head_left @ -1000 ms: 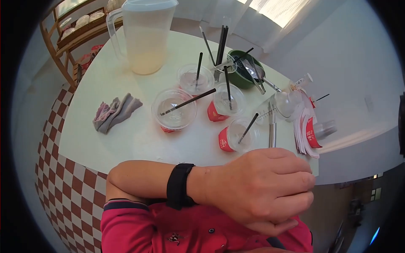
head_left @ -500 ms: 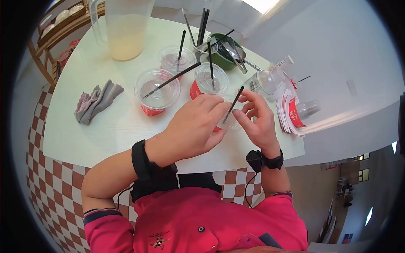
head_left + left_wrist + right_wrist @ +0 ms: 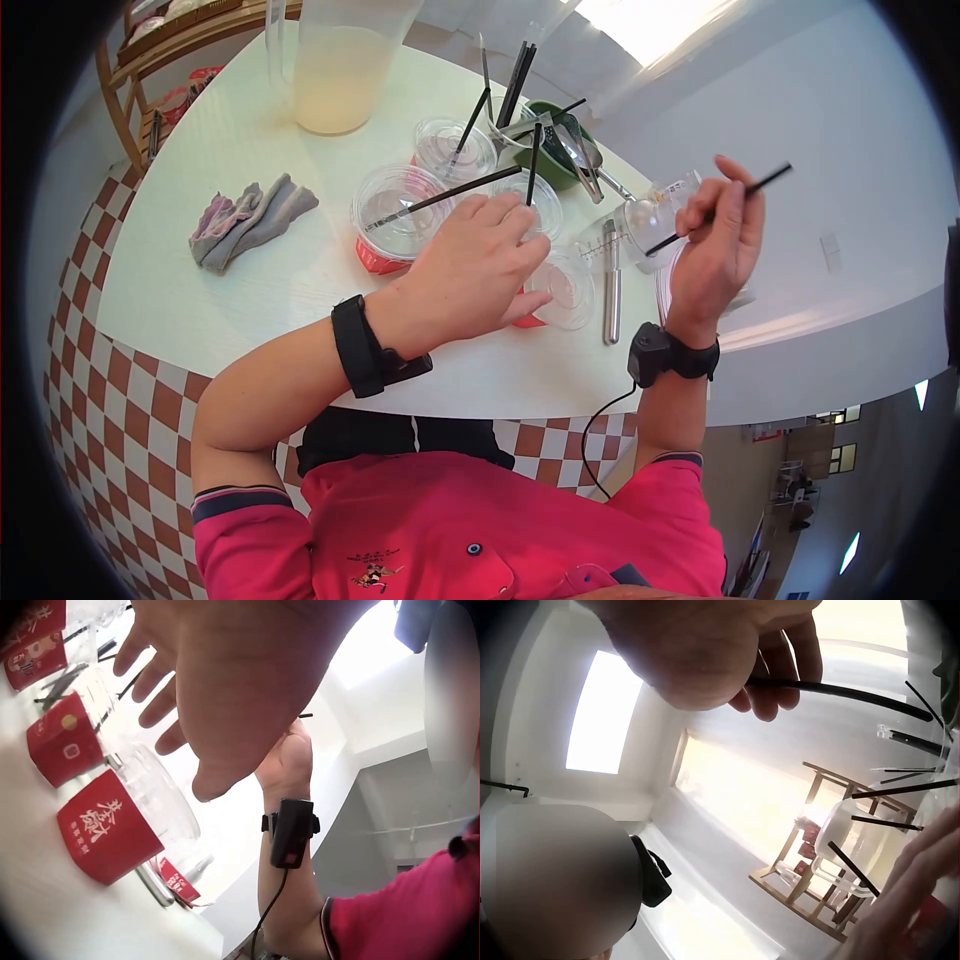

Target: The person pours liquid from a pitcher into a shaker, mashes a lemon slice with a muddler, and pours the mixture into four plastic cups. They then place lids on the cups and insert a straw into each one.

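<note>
The right hand [image 3: 715, 245] is raised at the table's right side and pinches a black straw [image 3: 772, 179]; the right wrist view shows the straw [image 3: 847, 693] running out from under the palm of the right hand [image 3: 697, 652]. Over the cups hovers the left hand [image 3: 470, 265], fingers extended, holding nothing visible. Below it a lidded cup [image 3: 565, 290] has no straw standing in it. Three other lidded cups [image 3: 385, 215] carry black straws. Red cup sleeves show in the left wrist view, the nearest cup [image 3: 111, 825] beside the left hand [image 3: 232, 682].
A pitcher of pale liquid [image 3: 340, 80] stands at the back left, a folded cloth [image 3: 250, 222] at the left. A green bowl with utensils [image 3: 545, 172], a container of straws [image 3: 516, 85], a metal tool [image 3: 612, 300] and a clear measuring vessel [image 3: 640, 230] are at the right.
The right hand has moved up and right from the nearest cup, taking the straw with it. The left hand has shifted slightly right over the cups.
</note>
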### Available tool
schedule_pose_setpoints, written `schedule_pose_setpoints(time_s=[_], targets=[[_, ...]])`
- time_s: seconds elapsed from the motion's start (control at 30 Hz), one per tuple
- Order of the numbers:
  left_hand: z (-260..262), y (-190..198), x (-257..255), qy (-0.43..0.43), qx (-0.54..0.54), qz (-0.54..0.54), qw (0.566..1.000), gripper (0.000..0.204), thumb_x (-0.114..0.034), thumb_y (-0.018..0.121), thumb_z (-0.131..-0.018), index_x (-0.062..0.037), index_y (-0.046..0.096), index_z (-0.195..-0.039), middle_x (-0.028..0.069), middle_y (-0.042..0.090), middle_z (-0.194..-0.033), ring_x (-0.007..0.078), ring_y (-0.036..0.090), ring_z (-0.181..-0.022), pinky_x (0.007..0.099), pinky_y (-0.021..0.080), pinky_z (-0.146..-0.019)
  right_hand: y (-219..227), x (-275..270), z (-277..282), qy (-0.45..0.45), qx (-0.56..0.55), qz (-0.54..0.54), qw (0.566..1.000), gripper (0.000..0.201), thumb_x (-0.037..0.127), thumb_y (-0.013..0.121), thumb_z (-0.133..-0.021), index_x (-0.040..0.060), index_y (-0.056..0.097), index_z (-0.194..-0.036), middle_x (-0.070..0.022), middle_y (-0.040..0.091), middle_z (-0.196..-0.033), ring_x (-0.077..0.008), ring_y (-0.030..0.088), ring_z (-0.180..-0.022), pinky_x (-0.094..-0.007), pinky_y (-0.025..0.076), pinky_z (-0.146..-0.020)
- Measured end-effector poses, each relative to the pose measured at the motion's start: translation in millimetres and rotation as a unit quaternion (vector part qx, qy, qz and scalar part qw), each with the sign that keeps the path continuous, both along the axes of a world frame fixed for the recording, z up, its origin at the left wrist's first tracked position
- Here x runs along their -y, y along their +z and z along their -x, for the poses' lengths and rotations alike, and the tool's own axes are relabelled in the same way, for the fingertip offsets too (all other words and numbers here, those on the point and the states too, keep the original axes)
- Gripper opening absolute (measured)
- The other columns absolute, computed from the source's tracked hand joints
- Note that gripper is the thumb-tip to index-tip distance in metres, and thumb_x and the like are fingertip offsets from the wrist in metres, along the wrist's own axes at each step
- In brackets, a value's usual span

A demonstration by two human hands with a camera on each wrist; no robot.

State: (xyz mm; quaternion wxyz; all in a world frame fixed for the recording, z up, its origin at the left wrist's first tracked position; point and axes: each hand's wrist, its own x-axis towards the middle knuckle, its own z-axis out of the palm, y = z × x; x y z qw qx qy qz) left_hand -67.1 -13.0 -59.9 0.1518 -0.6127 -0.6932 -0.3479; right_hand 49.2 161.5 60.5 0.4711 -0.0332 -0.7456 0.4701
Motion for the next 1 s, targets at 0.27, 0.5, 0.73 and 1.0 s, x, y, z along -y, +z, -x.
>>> schedule_pose_setpoints(time_s=[0.27,0.5,0.73,1.0], targets=[[3,7,-8,0.038,-0.002,0.103,0.994,0.052,-0.049,0.070,-0.086,-0.0029,0.068,-0.111,0.0165,0.061,-0.117,0.0328,0.052,-0.125,0.0463,0.041,-0.103,-56,-9,76,0.030,0.305,-0.231,0.923,0.021,0.022,0.063,-0.102,0.0012,0.068,-0.105,0.0029,0.058,-0.081,-0.0047,0.046,-0.068,-0.0230,0.037,-0.060],[7,10,0,0.046,0.025,0.099,0.994,0.058,-0.049,0.070,-0.086,-0.0005,0.066,-0.117,0.0220,0.059,-0.124,0.0409,0.052,-0.127,0.0488,0.039,-0.109,-10,-8,85,0.047,0.105,-0.069,0.991,0.026,0.021,0.048,-0.108,0.0029,0.060,-0.094,0.0001,0.060,-0.083,-0.0076,0.047,-0.064,-0.0250,0.043,-0.062],[10,3,1,0.148,-0.050,0.101,0.983,0.064,-0.052,0.066,-0.088,0.0008,0.064,-0.124,0.0329,0.054,-0.135,0.0489,0.046,-0.131,0.0523,0.034,-0.113,-36,6,132,0.157,0.384,-0.153,0.897,0.027,0.019,0.068,-0.095,0.0019,0.069,-0.116,0.0033,0.057,-0.074,-0.0065,0.051,-0.064,-0.0239,0.043,-0.061],[11,6,-2,0.148,-0.058,0.129,0.979,0.065,-0.052,0.066,-0.087,0.0010,0.064,-0.124,0.0335,0.057,-0.130,0.0500,0.048,-0.128,0.0521,0.035,-0.111,-29,20,132,0.112,0.327,-0.111,0.932,0.024,0.022,0.075,-0.092,-0.0010,0.075,-0.099,0.0042,0.059,-0.067,-0.0057,0.051,-0.058,-0.0233,0.040,-0.055]])
